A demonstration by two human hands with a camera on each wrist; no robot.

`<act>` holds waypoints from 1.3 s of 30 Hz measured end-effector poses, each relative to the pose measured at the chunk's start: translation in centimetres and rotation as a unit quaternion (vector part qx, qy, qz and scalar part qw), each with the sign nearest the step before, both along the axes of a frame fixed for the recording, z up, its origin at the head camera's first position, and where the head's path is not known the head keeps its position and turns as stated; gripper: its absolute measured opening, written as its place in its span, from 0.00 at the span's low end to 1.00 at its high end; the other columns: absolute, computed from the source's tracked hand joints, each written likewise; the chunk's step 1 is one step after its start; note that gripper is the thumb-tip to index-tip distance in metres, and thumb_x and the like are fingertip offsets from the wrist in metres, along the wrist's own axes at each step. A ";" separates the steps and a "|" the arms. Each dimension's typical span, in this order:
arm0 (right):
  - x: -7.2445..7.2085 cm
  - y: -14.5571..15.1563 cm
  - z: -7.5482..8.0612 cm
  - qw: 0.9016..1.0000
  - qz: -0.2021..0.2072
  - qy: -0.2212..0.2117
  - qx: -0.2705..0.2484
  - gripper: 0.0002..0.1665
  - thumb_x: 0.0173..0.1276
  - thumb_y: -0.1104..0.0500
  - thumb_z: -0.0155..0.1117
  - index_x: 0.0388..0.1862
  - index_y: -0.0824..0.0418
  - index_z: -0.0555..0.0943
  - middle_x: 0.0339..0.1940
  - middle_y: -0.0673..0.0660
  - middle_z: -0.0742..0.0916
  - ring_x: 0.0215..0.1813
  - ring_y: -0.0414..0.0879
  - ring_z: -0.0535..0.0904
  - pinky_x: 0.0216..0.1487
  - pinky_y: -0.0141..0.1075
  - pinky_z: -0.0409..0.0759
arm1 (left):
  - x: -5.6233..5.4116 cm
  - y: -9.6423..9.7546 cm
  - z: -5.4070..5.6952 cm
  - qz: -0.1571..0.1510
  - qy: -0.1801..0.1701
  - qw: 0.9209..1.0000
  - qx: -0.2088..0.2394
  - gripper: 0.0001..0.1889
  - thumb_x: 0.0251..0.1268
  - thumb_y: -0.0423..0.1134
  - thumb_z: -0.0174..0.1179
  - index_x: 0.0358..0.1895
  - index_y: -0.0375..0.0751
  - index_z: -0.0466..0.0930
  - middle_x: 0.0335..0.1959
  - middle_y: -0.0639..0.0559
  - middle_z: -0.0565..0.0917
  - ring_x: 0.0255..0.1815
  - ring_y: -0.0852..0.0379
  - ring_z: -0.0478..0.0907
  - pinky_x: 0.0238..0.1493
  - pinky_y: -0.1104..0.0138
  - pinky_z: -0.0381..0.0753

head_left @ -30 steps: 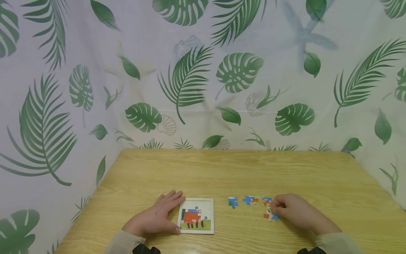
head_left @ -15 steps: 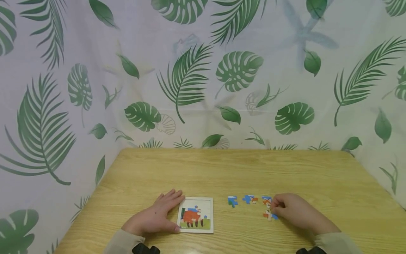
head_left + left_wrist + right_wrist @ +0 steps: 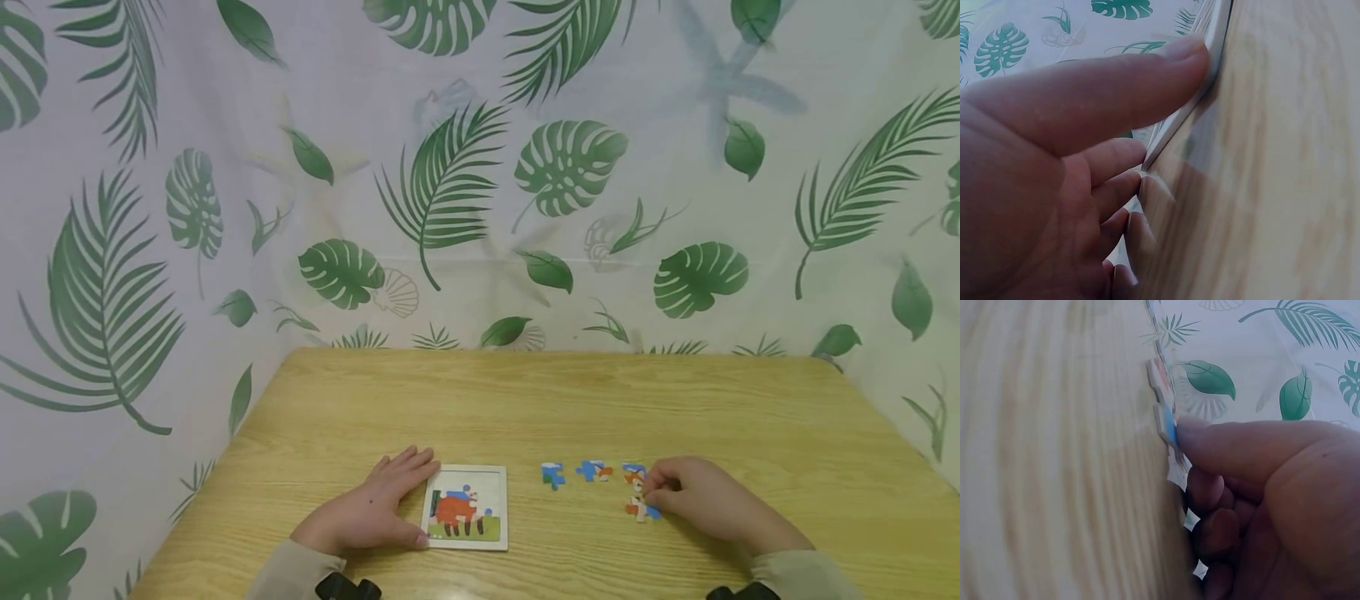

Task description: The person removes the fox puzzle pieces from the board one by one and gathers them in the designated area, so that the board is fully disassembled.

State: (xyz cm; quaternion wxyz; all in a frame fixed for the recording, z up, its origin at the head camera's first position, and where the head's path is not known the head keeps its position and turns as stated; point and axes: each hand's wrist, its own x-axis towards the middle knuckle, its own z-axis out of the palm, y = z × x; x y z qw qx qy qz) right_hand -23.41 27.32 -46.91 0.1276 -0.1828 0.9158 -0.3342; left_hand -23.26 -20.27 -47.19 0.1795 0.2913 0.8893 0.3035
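A white-framed jigsaw puzzle [image 3: 487,487] lies on the table, partly filled with a red animal on green grass. My left hand [image 3: 375,508] rests along its left side, fingers nearly straight, index finger at the far corner and thumb at the near one. In the left wrist view the thumb lies against the white frame edge [image 3: 1213,53]. My right hand [image 3: 693,497] has its fingers curled, thumb and index finger pinching at a fox-patterned puzzle piece [image 3: 634,472], its right side covered. The thumb overlaps another orange-and-blue puzzle piece [image 3: 640,508] just in front of it.
Two loose blue puzzle pieces lie between the hands, one with green [image 3: 552,474] and one with orange [image 3: 593,470]. The wooden table [image 3: 450,400] ends at a leaf-print cloth [image 3: 465,308] hung behind it. Dark wrist cameras sit at both sleeves.
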 end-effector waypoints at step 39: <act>0.5 -3.1 1.8 0.998 -0.045 -0.007 -0.043 0.11 0.73 0.49 0.65 0.41 0.55 0.85 0.33 0.49 0.85 0.36 0.46 0.76 0.37 0.37 0.76 | 0.0 0.1 0.2 0.004 -0.003 1.000 0.007 0.52 0.57 0.55 0.73 0.81 0.41 0.55 0.83 0.45 0.50 0.83 0.42 0.36 0.77 0.41 0.34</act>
